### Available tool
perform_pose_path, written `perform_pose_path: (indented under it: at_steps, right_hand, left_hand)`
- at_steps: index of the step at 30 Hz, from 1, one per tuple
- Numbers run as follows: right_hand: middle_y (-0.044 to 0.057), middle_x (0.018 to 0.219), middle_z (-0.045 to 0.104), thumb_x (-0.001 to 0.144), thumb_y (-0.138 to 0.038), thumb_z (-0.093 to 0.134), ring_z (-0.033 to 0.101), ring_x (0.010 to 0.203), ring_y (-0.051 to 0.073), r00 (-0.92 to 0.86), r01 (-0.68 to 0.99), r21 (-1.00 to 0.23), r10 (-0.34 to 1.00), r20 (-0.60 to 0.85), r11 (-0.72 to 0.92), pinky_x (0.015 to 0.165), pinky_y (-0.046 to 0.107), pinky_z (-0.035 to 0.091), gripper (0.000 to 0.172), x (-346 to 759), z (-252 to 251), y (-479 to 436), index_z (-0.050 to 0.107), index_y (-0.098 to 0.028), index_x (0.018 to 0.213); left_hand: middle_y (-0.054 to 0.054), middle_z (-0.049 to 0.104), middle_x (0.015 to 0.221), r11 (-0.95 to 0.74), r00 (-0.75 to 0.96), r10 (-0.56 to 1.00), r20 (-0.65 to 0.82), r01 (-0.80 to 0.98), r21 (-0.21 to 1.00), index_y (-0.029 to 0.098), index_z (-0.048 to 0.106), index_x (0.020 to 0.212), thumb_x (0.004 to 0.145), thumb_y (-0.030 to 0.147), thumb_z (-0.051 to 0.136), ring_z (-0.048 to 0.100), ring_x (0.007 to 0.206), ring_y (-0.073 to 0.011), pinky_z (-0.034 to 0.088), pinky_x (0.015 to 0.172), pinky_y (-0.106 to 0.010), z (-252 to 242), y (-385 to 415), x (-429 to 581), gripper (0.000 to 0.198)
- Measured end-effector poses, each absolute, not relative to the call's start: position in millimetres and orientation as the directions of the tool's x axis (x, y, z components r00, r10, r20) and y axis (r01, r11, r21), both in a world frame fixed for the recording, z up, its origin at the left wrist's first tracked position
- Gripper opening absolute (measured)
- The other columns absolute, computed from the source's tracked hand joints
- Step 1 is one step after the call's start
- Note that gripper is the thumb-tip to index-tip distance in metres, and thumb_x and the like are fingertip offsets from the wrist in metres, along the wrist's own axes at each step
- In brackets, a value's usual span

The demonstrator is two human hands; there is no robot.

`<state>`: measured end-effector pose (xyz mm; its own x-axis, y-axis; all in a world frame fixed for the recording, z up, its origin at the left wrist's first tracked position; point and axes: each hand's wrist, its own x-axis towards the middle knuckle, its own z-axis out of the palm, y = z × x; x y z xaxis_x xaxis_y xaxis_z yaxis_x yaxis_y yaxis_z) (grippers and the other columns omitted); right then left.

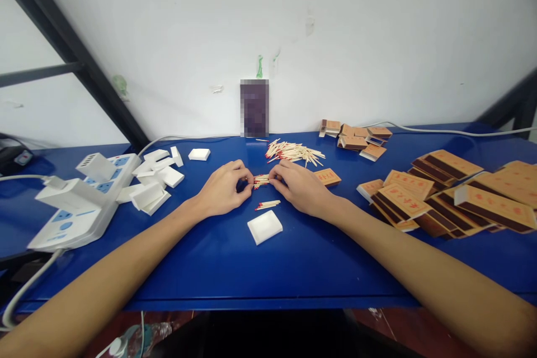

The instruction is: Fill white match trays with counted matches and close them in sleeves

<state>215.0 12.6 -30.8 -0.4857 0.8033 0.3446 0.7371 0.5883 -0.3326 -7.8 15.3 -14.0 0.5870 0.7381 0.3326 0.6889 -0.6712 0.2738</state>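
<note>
Between my two hands lies a small bunch of red-tipped matches (260, 180) on the blue table. My left hand (226, 189) has its thumb and forefinger curled at the red-tipped end. At the other end, my right hand (300, 185) pinches the sticks. A few more matches (268, 205) lie just in front of the hands. Nearer to me is a white matchbox tray (264, 227). Behind the hands spreads a larger heap of loose matches (293, 151). One orange matchbox (328, 177) sits beside my right hand, partly hidden by it.
Many closed matchboxes (419, 196) are piled at the right, with several empty sleeves (356, 137) behind. White trays (153, 176) lie heaped at the left, near a power strip (92, 207) with plugs and cables. A blurred dark panel (255, 107) stands against the wall.
</note>
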Motion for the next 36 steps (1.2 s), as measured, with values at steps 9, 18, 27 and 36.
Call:
perform_pose_path:
  at_steps: [9,18,27,36]
  right_hand:
    - [0.006,0.096,0.061,0.098,-0.021,0.047,0.059,0.085,0.019,-0.49,0.716,-0.342,0.787,0.375,0.609,0.075,0.031,0.042,0.015,215,-27,9,0.061,-0.018,0.097]
    - [-0.004,0.06,0.055,0.089,-0.033,0.064,0.045,0.053,0.01,-0.327,0.362,-0.742,0.822,0.466,0.565,0.053,0.026,0.035,0.016,205,-17,-2,0.069,-0.019,0.085]
    - [0.0,0.08,0.068,0.084,-0.021,0.062,0.056,0.057,0.009,-0.389,0.417,-0.652,0.773,0.501,0.633,0.059,0.025,0.043,0.005,211,-16,-6,0.067,-0.019,0.085]
    - [0.003,0.085,0.066,0.089,-0.019,0.059,0.057,0.071,0.013,-0.591,0.576,-0.458,0.733,0.338,0.676,0.064,0.025,0.039,0.014,219,-14,-9,0.074,-0.02,0.088]
  left_hand:
    - [0.001,0.057,0.076,-0.7,0.541,0.714,0.444,0.57,0.43,0.017,0.061,0.084,0.09,0.022,0.054,0.051,0.066,-0.0113,0.041,0.064,-0.025,-10,13,-6,0.011]
    - [0.001,0.055,0.072,-0.656,0.537,0.739,0.407,0.436,0.616,0.016,0.063,0.085,0.093,0.029,0.055,0.048,0.062,-0.0098,0.04,0.059,-0.023,-5,7,-2,0.017]
    - [0.003,0.058,0.061,-0.706,0.576,0.705,0.415,0.514,0.487,0.019,0.07,0.092,0.09,0.029,0.057,0.055,0.064,-0.0127,0.042,0.068,-0.027,0,3,-4,0.017]
    - [0.001,0.062,0.067,-0.858,0.863,0.493,0.108,0.462,0.224,0.018,0.064,0.08,0.072,0.064,0.071,0.051,0.057,-0.013,0.035,0.06,-0.028,26,-22,-6,0.047]
